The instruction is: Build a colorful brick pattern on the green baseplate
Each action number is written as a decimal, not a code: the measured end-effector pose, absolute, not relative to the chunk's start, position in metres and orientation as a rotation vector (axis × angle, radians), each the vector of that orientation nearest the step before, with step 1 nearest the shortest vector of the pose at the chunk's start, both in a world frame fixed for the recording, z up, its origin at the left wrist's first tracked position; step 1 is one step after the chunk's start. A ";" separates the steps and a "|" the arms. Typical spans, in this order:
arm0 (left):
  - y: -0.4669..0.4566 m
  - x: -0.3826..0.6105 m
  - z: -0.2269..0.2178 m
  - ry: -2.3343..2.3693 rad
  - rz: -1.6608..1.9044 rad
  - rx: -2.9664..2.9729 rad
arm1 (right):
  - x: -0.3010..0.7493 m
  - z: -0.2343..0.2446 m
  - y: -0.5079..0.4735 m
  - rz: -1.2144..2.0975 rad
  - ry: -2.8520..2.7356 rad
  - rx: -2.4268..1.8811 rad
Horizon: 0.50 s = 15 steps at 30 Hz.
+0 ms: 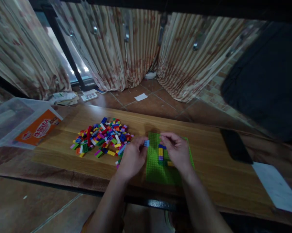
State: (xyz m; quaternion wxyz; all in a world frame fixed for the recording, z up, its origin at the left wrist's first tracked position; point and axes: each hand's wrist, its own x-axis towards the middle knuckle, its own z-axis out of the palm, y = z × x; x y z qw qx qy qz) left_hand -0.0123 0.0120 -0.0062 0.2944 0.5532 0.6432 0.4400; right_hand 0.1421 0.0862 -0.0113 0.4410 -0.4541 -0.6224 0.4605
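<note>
Between the thumb and fingers of my left hand (133,157) is a light blue brick (147,143), held at the left edge of the green baseplate (152,170). My right hand (176,149) is over the plate, its thumb and fingertips pinched together; whatever they may hold is hidden. Below those fingertips, a short row of yellow and purple bricks (160,153) stands on the plate with a dark blue brick at its far end. A yellow-orange brick (170,163) lies near my right wrist, partly covered by the hand.
A heap of loose coloured bricks (107,136) spreads left of my left hand. Farther left stands a clear plastic box (22,106) with an orange label. On the right are a black phone (236,145) and a white sheet (276,186). Curtains hang beyond the wooden table (87,165).
</note>
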 end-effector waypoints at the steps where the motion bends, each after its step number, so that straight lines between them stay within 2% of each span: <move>1: 0.012 -0.006 -0.007 1.726 1.108 1.524 | 0.149 -0.009 0.091 1.122 -1.494 -1.153; 7: 0.014 0.026 -0.010 1.827 0.826 1.753 | 0.181 -0.001 0.113 1.004 -1.242 -1.273; 15: 0.024 0.046 -0.013 1.880 0.711 1.981 | 0.192 -0.011 0.112 1.063 -1.424 -1.268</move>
